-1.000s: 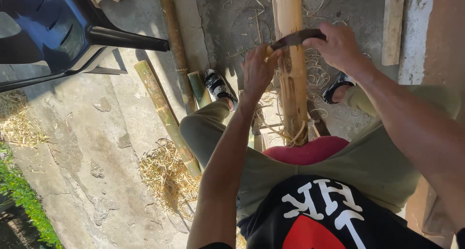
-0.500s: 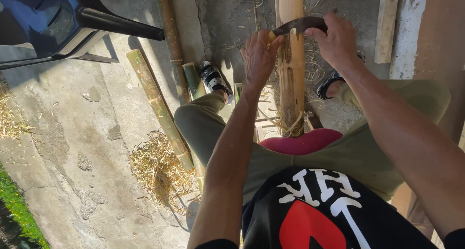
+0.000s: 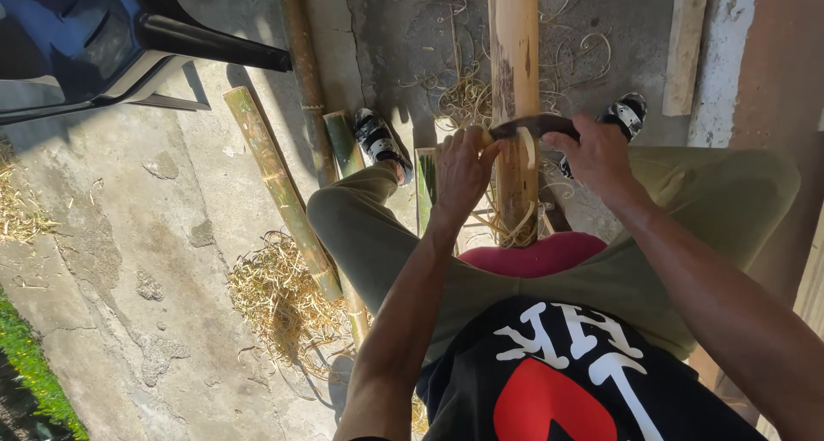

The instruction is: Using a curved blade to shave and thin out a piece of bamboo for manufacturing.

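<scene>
**A:** Status on the hands?

**B:** Both are clamped on the curved blade [image 3: 534, 128], which lies crosswise on the bamboo pole [image 3: 515, 81]. Left hand [image 3: 463, 171] is fisted around the pale handle end at about 9 o'clock of the pole. Right hand [image 3: 601, 158] is closed over the dark end at about 3 o'clock.

**A:** Where's the pole?

**B:** Runs from the lap straight up to 12 o'clock and out of the top edge. Its near end rests against a red cushion [image 3: 532, 256] between the thighs. A pale curl of shaving stands just under the blade.

**A:** Blade edge contact?

**B:** Touching the pole's face. Can't tell how deep it bites.

**A:** Around it?

**B:** Loose shavings [image 3: 463, 89] on the concrete at 11 o'clock of the pole, and a bigger pile [image 3: 279, 295] at 8 o'clock near the left knee. Two long green bamboo stalks [image 3: 283, 192] lie at 10 o'clock, plus short cut pieces [image 3: 343, 141] just beside the left shoe [image 3: 378, 141]. Right shoe [image 3: 627, 115] sits at 2 o'clock. A wooden plank [image 3: 685, 46] lies at 1 o'clock, well apart from the pole. A dark vehicle part [image 3: 94, 38] is at far 10 o'clock.
</scene>
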